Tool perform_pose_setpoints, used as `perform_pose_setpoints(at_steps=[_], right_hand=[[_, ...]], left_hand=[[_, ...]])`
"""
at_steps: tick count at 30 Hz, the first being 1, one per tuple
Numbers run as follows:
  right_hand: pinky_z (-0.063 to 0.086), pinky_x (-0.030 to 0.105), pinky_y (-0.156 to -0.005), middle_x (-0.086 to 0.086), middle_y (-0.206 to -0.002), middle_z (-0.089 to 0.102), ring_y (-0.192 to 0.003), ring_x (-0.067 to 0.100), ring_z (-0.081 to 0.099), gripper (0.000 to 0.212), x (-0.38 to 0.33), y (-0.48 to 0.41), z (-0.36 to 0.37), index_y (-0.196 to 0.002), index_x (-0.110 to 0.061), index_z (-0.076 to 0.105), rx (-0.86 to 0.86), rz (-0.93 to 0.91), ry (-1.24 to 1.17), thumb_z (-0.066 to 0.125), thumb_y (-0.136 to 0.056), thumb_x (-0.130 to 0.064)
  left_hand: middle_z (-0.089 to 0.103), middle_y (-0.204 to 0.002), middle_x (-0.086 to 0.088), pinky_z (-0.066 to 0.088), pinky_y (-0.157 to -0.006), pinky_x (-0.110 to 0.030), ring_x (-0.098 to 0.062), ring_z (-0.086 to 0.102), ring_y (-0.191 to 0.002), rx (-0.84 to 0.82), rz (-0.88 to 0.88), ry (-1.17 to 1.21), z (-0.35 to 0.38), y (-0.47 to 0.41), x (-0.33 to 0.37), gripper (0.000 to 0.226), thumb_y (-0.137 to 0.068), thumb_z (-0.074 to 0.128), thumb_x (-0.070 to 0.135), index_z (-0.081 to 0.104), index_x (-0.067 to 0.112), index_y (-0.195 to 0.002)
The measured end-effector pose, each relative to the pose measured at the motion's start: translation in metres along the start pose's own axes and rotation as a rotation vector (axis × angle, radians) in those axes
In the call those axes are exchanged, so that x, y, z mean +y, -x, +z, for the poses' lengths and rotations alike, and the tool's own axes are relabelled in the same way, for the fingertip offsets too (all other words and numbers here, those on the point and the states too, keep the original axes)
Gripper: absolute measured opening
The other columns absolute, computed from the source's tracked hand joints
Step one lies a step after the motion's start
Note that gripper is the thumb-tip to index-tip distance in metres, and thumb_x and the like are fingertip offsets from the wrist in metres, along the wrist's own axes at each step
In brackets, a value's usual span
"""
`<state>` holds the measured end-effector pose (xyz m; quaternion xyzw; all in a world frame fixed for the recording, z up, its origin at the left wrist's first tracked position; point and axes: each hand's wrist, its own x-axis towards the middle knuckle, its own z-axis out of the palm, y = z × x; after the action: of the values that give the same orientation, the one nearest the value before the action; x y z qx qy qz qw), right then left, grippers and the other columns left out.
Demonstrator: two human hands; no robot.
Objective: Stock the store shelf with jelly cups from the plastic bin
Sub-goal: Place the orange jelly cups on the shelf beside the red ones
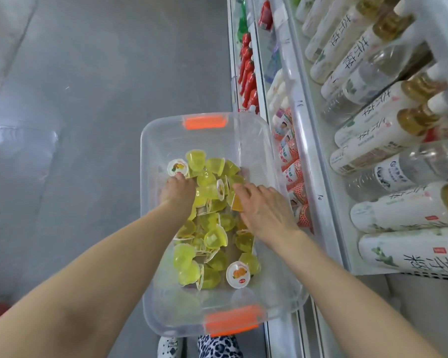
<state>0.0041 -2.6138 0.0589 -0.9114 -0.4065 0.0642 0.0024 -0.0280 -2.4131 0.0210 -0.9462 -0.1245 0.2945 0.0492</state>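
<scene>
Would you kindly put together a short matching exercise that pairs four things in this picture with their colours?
Things:
1. bin latches
2. most of the jelly cups
3. floor
4. row of bottles beyond the bin

Colours:
A. grey
B. red
C. orange
D. yellow-green

Pairs: 1-C, 2-D, 3-A, 4-B.
</scene>
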Motion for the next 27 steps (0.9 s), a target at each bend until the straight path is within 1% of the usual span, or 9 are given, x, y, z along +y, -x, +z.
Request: perform_pose_setpoints(at_steps=[5,7,11,13,15,17,20,24,27], right_hand=[[0.047,0.037,-0.077,0.010,-0.117,0.058,-0.092,0.029,0.060,0.056,0.001,0.000,-0.010,-0.136,-0.015,0.036,0.019,0.033,-0.113,0.063,-0.090,-0.031],[0.050,0.038,-0.076,0.010,-0.120,0.057,-0.094,0.030,0.061,0.058,-0.001,0.001,-0.014,-0.137,-0.014,0.034,0.039,0.071,-0.187,0.062,-0.089,-0.031],[0.045,0.034,-0.071,0.009,-0.118,0.057,-0.092,0.030,0.063,0.054,-0.009,0.011,-0.023,-0.131,-0.016,0.036,0.088,0.174,-0.325,0.064,-0.087,-0.029],[0.040,0.031,-0.067,0.007,-0.117,0.057,-0.090,0.028,0.062,0.050,-0.013,0.023,-0.029,-0.127,-0.018,0.037,0.128,0.230,-0.348,0.064,-0.086,-0.031],[0.038,0.030,-0.066,0.004,-0.116,0.056,-0.089,0.026,0.062,0.044,-0.020,0.040,-0.036,-0.120,-0.022,0.038,0.174,0.289,-0.376,0.063,-0.085,-0.032],[0.043,0.033,-0.067,0.001,-0.112,0.057,-0.088,0.024,0.061,0.039,-0.028,0.060,-0.045,-0.113,-0.023,0.039,0.211,0.347,-0.401,0.065,-0.085,-0.033],[0.039,0.032,-0.066,-0.002,-0.108,0.057,-0.087,0.022,0.059,0.037,-0.044,0.097,-0.058,-0.108,-0.025,0.040,0.278,0.408,-0.418,0.066,-0.083,-0.034],[0.042,0.034,-0.070,-0.003,-0.105,0.059,-0.090,0.022,0.058,0.039,-0.069,0.155,-0.076,-0.107,-0.022,0.044,0.403,0.493,-0.455,0.070,-0.080,-0.032],[0.044,0.034,-0.067,-0.009,-0.095,0.057,-0.082,0.019,0.059,0.039,-0.086,0.205,-0.090,-0.103,-0.026,0.042,0.473,0.561,-0.458,0.071,-0.079,-0.037]], left_hand=[[0.036,-0.133,-0.022,0.044,-0.091,-0.035,-0.033,0.045,-0.113,0.049,0.056,0.014,-0.009,0.008,0.001,0.054,-0.087,0.054,0.005,0.032,0.006,-0.137],[0.042,-0.127,-0.021,0.042,-0.089,-0.035,-0.034,0.044,-0.112,0.097,0.081,0.080,-0.013,0.018,0.002,0.053,-0.085,0.053,0.001,0.032,0.006,-0.133],[0.057,-0.106,-0.016,0.041,-0.070,-0.035,-0.031,0.052,-0.088,0.199,0.103,0.393,-0.023,0.042,-0.005,0.039,-0.084,0.054,0.000,0.037,0.010,-0.118],[0.060,-0.103,-0.014,0.042,-0.066,-0.036,-0.031,0.056,-0.084,0.249,0.137,0.535,-0.026,0.057,-0.007,0.047,-0.082,0.063,0.005,0.038,0.012,-0.121],[0.062,-0.106,-0.013,0.045,-0.071,-0.037,-0.033,0.060,-0.089,0.285,0.197,0.615,-0.028,0.076,-0.008,0.063,-0.080,0.069,0.012,0.036,0.016,-0.133],[0.062,-0.115,-0.011,0.047,-0.077,-0.038,-0.034,0.061,-0.099,0.325,0.238,0.674,-0.028,0.098,-0.008,0.072,-0.078,0.074,0.018,0.034,0.019,-0.139],[0.061,-0.123,-0.007,0.044,-0.083,-0.034,-0.031,0.059,-0.108,0.374,0.285,0.766,-0.029,0.132,-0.007,0.070,-0.075,0.078,0.023,0.044,0.019,-0.135],[0.063,-0.111,0.000,0.038,-0.073,-0.028,-0.024,0.060,-0.101,0.415,0.387,0.851,-0.029,0.181,-0.001,0.067,-0.069,0.083,0.026,0.050,0.019,-0.127],[0.062,-0.115,-0.003,0.040,-0.077,-0.028,-0.024,0.059,-0.104,0.462,0.516,0.879,-0.030,0.220,0.011,0.066,-0.066,0.085,0.022,0.051,0.016,-0.123]])
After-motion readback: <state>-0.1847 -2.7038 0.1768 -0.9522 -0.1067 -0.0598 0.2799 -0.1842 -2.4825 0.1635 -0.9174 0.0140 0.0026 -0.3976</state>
